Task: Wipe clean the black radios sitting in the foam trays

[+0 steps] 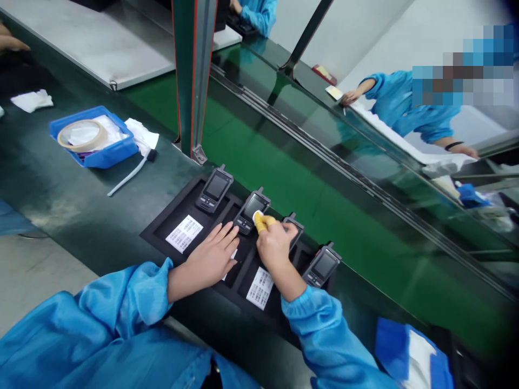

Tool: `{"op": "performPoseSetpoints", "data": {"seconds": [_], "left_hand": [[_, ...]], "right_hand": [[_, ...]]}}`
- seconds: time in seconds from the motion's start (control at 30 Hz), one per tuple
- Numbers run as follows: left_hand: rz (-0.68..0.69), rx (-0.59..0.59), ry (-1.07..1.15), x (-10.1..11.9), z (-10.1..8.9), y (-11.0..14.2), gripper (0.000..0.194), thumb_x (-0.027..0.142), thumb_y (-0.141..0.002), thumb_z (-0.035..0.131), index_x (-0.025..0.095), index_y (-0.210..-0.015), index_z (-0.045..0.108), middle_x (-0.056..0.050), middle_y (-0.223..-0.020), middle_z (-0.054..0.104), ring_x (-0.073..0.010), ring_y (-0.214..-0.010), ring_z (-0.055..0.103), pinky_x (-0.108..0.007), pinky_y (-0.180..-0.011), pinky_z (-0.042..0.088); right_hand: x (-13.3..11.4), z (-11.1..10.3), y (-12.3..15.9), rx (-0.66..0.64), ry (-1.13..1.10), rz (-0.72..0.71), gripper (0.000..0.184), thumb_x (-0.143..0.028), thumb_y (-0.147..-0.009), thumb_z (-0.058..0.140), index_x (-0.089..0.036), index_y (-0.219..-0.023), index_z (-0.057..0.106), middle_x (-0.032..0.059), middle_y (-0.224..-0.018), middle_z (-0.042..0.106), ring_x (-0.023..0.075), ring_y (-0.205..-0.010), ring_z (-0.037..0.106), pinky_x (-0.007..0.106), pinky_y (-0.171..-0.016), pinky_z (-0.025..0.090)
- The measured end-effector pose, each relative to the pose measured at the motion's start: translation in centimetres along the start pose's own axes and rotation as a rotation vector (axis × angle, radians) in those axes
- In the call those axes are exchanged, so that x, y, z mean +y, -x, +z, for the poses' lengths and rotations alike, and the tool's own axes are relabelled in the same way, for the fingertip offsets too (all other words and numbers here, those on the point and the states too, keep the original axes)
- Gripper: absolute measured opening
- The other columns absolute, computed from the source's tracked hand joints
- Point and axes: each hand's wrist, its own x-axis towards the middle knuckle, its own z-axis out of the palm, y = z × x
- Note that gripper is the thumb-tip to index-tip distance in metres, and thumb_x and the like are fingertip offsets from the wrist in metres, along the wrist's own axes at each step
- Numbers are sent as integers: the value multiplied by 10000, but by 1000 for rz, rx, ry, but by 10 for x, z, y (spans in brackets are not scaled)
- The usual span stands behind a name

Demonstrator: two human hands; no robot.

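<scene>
My right hand wears yellow finger cots and pinches a small white wipe against the screen of a black handheld radio-like device. That device lies in a black foam tray among several matching devices, including one at the far end and one at the near end. My left hand rests flat on the tray, fingers spread, holding nothing. Its fingertips are near the wiped device. A printed white label lies in a tray recess, and another lies below my right wrist.
A blue bin holds a tape roll and white cloth. A metal post stands beyond the tray, before a glass pane reflecting a blue-sleeved person. A co-worker's blue sleeve shows at the top. Another person's hand shows at far left.
</scene>
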Motion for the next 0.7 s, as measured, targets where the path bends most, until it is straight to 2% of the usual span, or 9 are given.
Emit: {"op": "performPoseSetpoints", "data": {"seconds": [0.1,0.2,0.33,0.47,0.53,0.7], "left_hand": [[9,6,14,0,-2,0,445,284,-894,519,64,-1282,523,-184,-1426,447,-323,-1370,336,-474,-1127,269],[10,49,42,-1,-2,2,410,259,-897,508,72,-1260,543,-188,-1405,472,-320,-1352,371,-485,-1119,296],[-12,181,101,-4,0,9,308,241,-920,455,96,-1127,630,-193,-1350,526,-315,-1323,418,-508,-1094,342],[-38,290,161,-8,0,20,285,224,-927,435,108,-1063,658,-182,-1317,560,-304,-1311,438,-522,-1083,362],[-60,313,174,-13,-3,29,278,216,-927,434,120,-1053,662,-173,-1322,559,-294,-1321,427,-525,-1087,360],[-155,348,116,-42,-13,51,295,233,-934,417,134,-1053,668,-150,-1323,566,-292,-1322,427,-538,-1106,320]], "right_hand": [[-25,-6,18,-8,-36,-56,226,-46,-781,539,-206,-760,696,33,-916,662,157,-825,497,380,-848,216],[-33,-12,22,-19,-60,-93,209,-56,-770,568,-218,-734,695,19,-903,664,148,-822,506,375,-851,219],[-13,-12,-8,-8,-53,-41,272,-51,-784,514,-226,-861,708,47,-964,655,177,-857,503,407,-847,228],[1,-3,-35,5,-42,35,296,-22,-777,460,-188,-808,703,88,-965,638,210,-861,483,434,-827,236],[-8,-1,-30,-6,-55,17,284,-20,-770,474,-192,-778,700,80,-936,630,208,-852,477,425,-815,242],[-46,-8,11,-28,-96,-97,248,-27,-767,538,-210,-700,692,37,-881,626,165,-809,477,390,-812,237]]}}
